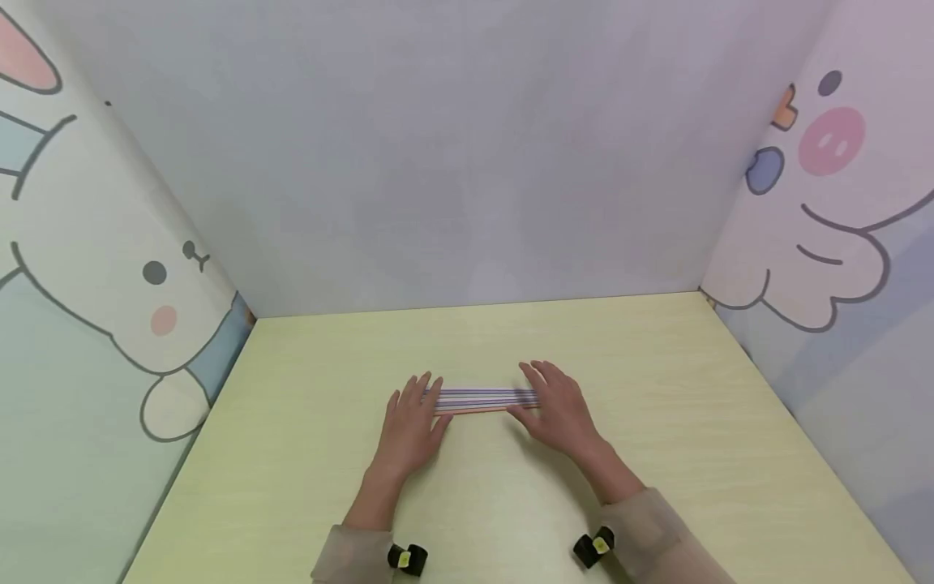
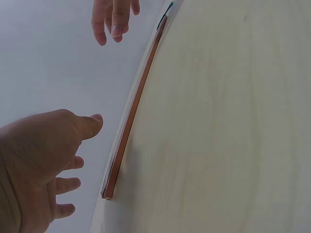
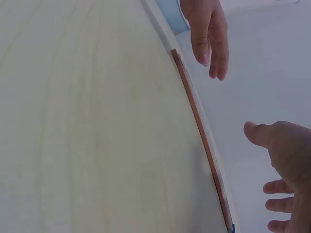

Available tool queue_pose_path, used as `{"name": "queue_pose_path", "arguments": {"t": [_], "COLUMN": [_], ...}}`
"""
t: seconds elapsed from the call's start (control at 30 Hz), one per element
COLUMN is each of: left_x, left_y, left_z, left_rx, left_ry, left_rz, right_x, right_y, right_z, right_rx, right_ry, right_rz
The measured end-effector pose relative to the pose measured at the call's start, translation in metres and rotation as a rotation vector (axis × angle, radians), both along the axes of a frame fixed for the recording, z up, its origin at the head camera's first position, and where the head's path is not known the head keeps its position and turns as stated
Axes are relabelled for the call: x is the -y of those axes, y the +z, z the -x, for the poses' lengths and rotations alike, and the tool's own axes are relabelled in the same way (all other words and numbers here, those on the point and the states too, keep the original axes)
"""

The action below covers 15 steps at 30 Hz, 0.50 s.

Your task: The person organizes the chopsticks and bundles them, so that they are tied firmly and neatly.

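Bundle of thin strips [image 1: 479, 400] lies around the middle of the desk [image 1: 671, 405], running left to right, its near edge reddish. The left hand [image 1: 409, 431] hovers by its left end, the right hand [image 1: 563, 412] by its right, fingers spread apart.

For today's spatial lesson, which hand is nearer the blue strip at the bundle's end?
Right: the right hand is near the blue strip; the left hand is by the bundle's opposite end.

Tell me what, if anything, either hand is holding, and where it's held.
Nothing is held: the left hand and right hand hover over the striped strip on the table.
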State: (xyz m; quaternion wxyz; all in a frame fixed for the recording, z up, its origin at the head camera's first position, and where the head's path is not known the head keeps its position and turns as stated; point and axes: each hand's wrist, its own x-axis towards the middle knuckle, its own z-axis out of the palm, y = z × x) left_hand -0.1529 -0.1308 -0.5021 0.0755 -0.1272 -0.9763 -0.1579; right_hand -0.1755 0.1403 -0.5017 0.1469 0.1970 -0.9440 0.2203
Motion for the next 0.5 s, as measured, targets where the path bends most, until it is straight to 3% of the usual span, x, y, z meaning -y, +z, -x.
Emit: {"name": "queue_pose_path", "arguments": {"t": [0.5], "left_x": [-0.007], "left_y": [-0.006], "left_z": [0.011], "left_rx": [0.059], "left_ry": [-0.041], "left_rz": [-0.011], "right_x": [0.01], "right_y": [-0.017], "right_z": [0.013], "right_rx": [0.08], "right_ry": [0.091], "right_rz": [-0.018]}}
